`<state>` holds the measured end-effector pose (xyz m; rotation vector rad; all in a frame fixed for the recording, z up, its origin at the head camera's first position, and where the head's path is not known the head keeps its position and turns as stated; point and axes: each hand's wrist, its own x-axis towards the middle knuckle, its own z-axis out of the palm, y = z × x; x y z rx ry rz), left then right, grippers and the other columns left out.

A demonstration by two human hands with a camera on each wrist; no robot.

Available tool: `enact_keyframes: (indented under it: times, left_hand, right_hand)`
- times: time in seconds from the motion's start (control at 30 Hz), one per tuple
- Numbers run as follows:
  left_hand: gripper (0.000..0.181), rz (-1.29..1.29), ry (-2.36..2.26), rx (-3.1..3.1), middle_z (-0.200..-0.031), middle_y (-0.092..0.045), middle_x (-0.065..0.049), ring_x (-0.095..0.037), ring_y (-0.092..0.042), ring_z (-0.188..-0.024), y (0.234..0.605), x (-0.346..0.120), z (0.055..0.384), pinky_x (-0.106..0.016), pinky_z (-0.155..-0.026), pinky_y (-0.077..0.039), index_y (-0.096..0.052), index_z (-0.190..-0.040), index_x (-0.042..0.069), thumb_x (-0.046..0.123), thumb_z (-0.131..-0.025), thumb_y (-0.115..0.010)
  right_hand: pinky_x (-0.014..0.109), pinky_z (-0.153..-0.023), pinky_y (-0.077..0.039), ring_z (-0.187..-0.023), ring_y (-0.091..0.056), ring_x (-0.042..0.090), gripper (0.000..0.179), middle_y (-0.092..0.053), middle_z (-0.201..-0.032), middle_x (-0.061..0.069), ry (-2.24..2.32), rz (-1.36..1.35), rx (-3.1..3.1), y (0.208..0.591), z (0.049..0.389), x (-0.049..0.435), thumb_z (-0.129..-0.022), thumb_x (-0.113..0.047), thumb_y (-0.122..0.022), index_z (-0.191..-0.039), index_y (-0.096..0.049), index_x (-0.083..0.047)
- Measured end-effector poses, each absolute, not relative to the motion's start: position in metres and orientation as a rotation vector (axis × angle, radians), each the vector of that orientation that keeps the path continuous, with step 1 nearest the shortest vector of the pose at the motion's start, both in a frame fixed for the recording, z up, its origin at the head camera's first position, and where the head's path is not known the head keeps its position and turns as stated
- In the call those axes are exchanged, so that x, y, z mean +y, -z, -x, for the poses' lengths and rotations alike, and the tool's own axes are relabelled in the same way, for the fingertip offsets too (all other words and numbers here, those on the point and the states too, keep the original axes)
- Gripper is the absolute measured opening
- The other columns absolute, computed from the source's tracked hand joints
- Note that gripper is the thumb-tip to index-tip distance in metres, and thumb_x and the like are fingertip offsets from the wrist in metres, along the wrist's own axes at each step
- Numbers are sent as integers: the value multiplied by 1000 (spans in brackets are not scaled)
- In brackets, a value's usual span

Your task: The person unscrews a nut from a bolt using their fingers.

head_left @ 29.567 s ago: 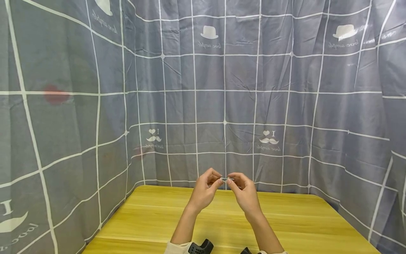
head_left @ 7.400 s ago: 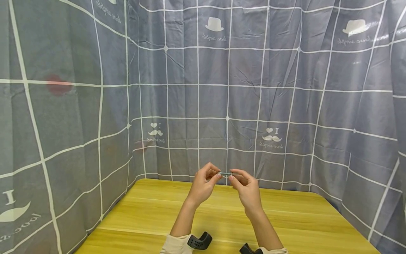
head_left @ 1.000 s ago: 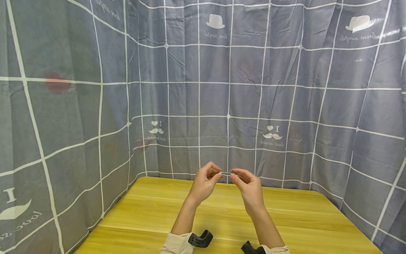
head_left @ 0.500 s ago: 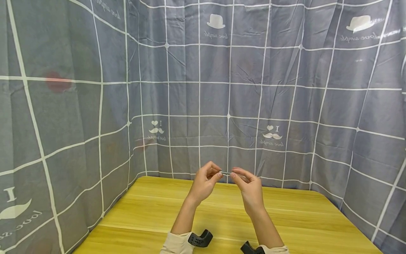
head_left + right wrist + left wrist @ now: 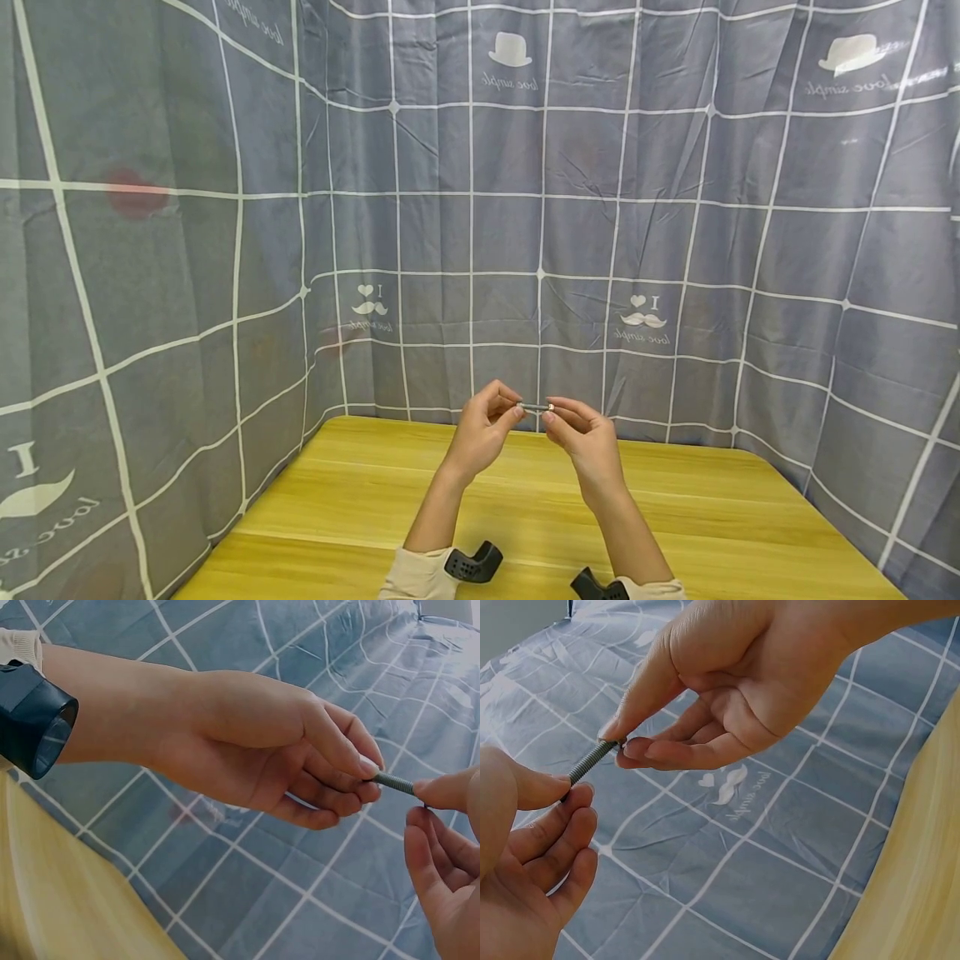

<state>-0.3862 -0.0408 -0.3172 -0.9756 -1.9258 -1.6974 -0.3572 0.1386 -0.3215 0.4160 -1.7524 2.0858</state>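
Note:
A thin grey-green threaded bolt (image 5: pixel 592 763) is held level in the air between both hands, above the far edge of the table. My left hand (image 5: pixel 480 435) pinches one end between thumb and fingertips; its lower fingers curl loosely beneath. At the other end, the thumb and index finger of my right hand (image 5: pixel 587 446) pinch the bolt's tip. A small shiny piece (image 5: pixel 551 407), perhaps a nut, shows at those right fingertips, too small to be sure. Bare thread (image 5: pixel 395 782) is visible between the hands in the right wrist view. Fingers hide both ends.
A yellow wood-grain table (image 5: pixel 337 508) lies below the hands. Grey curtains (image 5: pixel 495 242) with white grid lines hang behind the table and along its sides. Black wrist devices (image 5: pixel 474 563) sit at both cuffs.
More bare thread shows between the hands than about half a minute ago. Within the last half second, the right fingertips shifted slightly, exposing the small shiny piece. The left hand stays nearly still.

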Motion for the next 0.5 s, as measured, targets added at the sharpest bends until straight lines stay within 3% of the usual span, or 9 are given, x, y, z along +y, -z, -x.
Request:
enact_keyframes:
  times: [0.33,0.5]
  left_hand:
    - [6,997,1628,-1941,-97,-73,-8,-22,-70,-92,319,-40,388,-35,-82,-55,-62,-107,-3,2,-103,-62]
    - [4,990,1636,-1936,-97,-73,-7,-22,-70,-91,318,-41,387,-35,-82,-54,-63,-106,1,4,-103,-63]
  right_hand:
    - [33,-88,-56,-97,-70,26,27,-72,-105,12,-2049,-448,-1698,324,358,138,-96,7,-69,-120,-65,16]
    - [32,-90,-54,-105,-66,28,32,-72,-112,12,-2017,-465,-1721,323,358,139,-94,6,-72,-124,-62,12]
